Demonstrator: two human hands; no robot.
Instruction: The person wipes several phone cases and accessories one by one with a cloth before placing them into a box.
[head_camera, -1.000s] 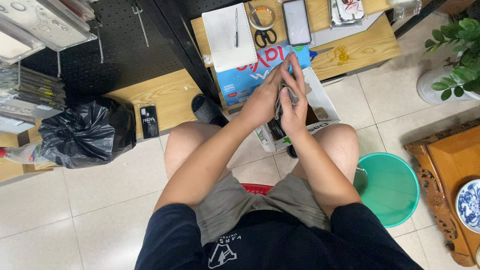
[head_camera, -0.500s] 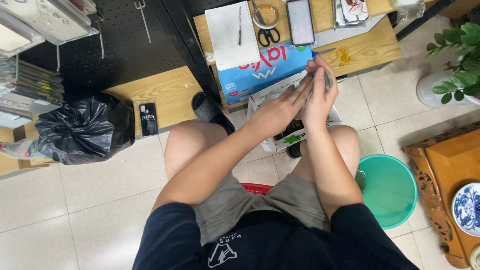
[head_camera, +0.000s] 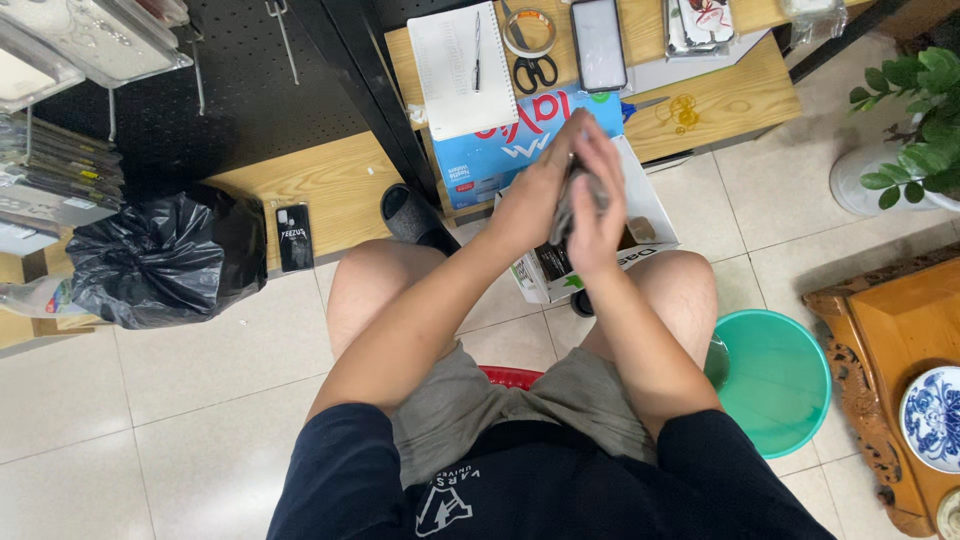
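1. grey object (head_camera: 566, 205) is clamped between left hand (head_camera: 535, 195) and right hand (head_camera: 598, 205), above the open box (head_camera: 640, 215).
2. compared with a second ago, both hands are shifted slightly; each grip stays closed.

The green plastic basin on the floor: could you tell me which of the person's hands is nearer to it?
Right. The right hand is on the side of the green basin, up and left of it in the picture. The left hand is pressed against the right on its far side.

Dark object (head_camera: 572, 205) mostly hidden between left hand (head_camera: 535, 195) and right hand (head_camera: 600, 205); kind indeterminate. Blue-patterned plate (head_camera: 935, 415) cut by edge.
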